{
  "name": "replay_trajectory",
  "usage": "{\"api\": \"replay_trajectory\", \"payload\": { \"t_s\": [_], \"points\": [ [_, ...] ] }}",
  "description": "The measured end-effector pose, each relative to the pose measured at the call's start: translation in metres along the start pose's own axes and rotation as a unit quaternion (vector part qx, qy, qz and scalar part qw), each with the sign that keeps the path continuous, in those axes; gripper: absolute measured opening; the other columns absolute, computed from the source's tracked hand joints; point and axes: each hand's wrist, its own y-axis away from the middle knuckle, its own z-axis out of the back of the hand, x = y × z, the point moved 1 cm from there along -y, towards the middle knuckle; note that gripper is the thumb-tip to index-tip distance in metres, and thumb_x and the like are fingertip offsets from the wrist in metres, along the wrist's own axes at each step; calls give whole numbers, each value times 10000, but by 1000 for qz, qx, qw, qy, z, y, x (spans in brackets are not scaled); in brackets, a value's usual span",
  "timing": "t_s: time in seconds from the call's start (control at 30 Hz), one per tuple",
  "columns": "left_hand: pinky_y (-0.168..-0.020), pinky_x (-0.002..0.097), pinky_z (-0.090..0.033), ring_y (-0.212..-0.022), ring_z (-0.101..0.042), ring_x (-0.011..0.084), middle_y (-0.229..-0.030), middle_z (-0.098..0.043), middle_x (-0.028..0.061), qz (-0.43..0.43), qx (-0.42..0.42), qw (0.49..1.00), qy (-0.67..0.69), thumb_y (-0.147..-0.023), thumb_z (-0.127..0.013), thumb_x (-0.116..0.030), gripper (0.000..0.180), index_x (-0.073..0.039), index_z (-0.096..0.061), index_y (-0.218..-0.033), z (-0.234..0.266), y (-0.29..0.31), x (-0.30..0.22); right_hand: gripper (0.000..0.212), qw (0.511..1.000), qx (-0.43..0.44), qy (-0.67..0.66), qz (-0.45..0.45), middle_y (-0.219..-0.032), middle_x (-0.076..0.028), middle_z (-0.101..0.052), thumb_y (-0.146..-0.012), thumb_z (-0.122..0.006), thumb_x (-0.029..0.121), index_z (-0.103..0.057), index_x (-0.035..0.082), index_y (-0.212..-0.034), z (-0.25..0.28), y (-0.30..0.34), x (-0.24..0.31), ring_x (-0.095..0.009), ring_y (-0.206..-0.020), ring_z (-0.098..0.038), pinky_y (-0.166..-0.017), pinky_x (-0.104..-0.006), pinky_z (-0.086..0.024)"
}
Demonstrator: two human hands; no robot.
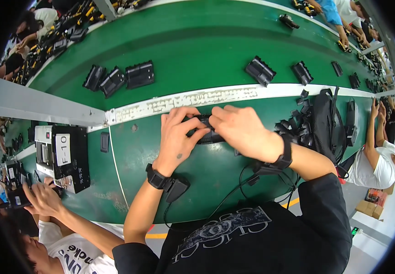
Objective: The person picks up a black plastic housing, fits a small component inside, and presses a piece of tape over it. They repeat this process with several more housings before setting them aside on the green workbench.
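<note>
A black ribbed plastic part [212,137] lies on the green tabletop in front of me, mostly covered by my fingers. From its left side, my left hand [177,137] closes on it with bent fingers and thumb. My right hand [246,131] presses over its upper right end, fingertips curled down onto it. Whether a smaller piece sits between the fingertips is hidden. Both wrists wear black bands; a black box-shaped device [177,188] on a cable is beside the left one.
Beyond a white rail [193,99], a green conveyor carries several black plastic housings [140,74]. A black-and-white machine [65,157] and a small black piece [104,142] are left. Right are a pile of black pieces [301,122] and a black bag [329,121]. Co-workers sit either side.
</note>
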Motion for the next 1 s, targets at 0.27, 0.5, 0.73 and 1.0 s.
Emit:
{"api": "replay_trajectory", "payload": {
  "t_s": [0.27,0.5,0.73,1.0],
  "points": [
    [-924,398,-389,-1115,-607,252,-1178,-694,0,-21,-10,1000,-7,-810,-889,-175,145,-115,-791,-899,-1,4,3,192,997,-59,55,8,-980,-65,-635,-796,-750,84,-670,76,-971,-4,3,7,-261,-937,-694,-723,-388,-597],
    [-1039,421,-431,-1168,-611,301,-1270,-668,71,1,-18,999,37,-836,-871,-111,311,-106,-769,-1130,8,-2,6,215,999,-40,-7,14,-1036,-96,-683,-828,-756,79,-700,52,-1034,-8,-4,-17,-277,-1006,-721,-727,-402,-608],
    [-1112,455,-415,-1295,-544,349,-1399,-604,124,0,-205,965,-163,-926,-788,-100,492,-156,-673,-1401,37,-45,73,222,975,-168,-6,-146,-1100,-101,-637,-941,-754,166,-657,72,-1117,8,-7,-72,-299,-1036,-701,-789,-451,-606],
    [-1139,546,-342,-1347,-485,345,-1416,-623,41,78,-155,947,-272,-946,-790,-186,345,-214,-745,-1287,37,-47,93,352,991,-44,-70,-103,-1164,-109,-609,-940,-788,230,-640,105,-1234,23,95,-63,-346,-1093,-668,-891,-470,-588]
  ]
}}
